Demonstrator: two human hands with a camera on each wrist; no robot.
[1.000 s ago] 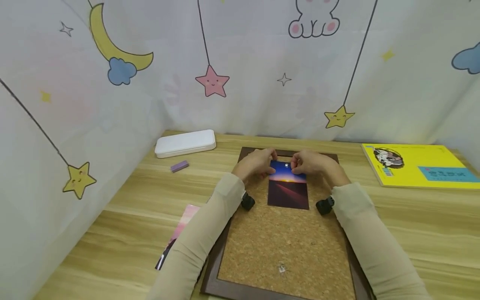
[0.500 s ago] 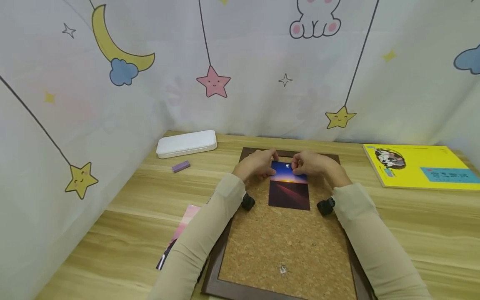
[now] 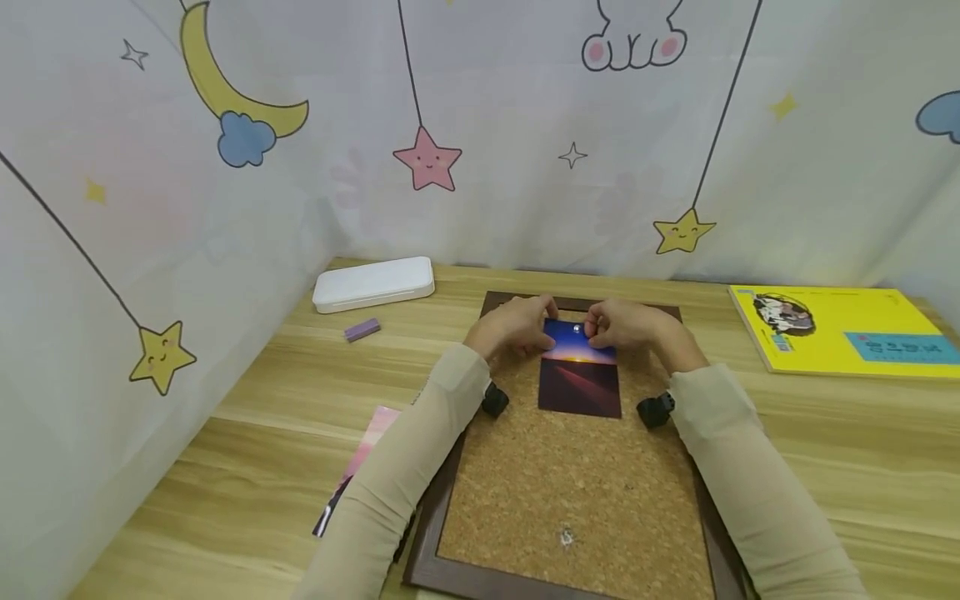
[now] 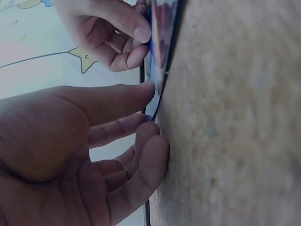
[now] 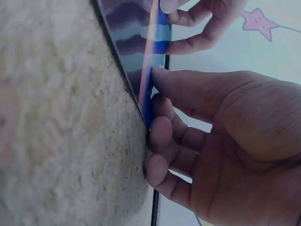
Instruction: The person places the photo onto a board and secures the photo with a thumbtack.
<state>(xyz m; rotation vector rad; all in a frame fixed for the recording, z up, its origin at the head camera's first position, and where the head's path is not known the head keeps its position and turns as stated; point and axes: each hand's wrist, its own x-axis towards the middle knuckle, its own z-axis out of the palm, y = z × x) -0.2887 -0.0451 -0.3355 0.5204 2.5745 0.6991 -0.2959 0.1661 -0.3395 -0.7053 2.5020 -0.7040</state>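
Left hand (image 3: 517, 323): pinching the photo (image 3: 580, 387) by its upper left edge!
Right hand (image 3: 628, 323): pinching too, over on the upper right.
Photo: there on the board (image 3: 577, 483), far end, between both hands!

Between my left fingers (image 4: 150, 165) and right fingers (image 5: 161, 134) there's only a narrow gap at the top of the photo card (image 3: 580, 387), and a small shiny stud (image 3: 576, 328) sits in it. Below the card, a broad lane over the corkboard (image 3: 555, 475) lies between my left sleeve (image 3: 405, 467) and right sleeve (image 3: 757, 475), narrowed by the black wrist cameras (image 3: 495, 402), with one shiny bit (image 3: 566, 537) low down. Behind, a thin strip of desk (image 3: 622, 286) ends at the curtain (image 3: 510, 217). Leftward I could pass between the frame (image 3: 457, 577) and the purple block (image 3: 362, 330), short of the white case (image 3: 373, 284); nearer, my left sleeve overlaps a pink card (image 3: 360, 458). Rightward, bare desk reaches the yellow book (image 3: 840, 333).
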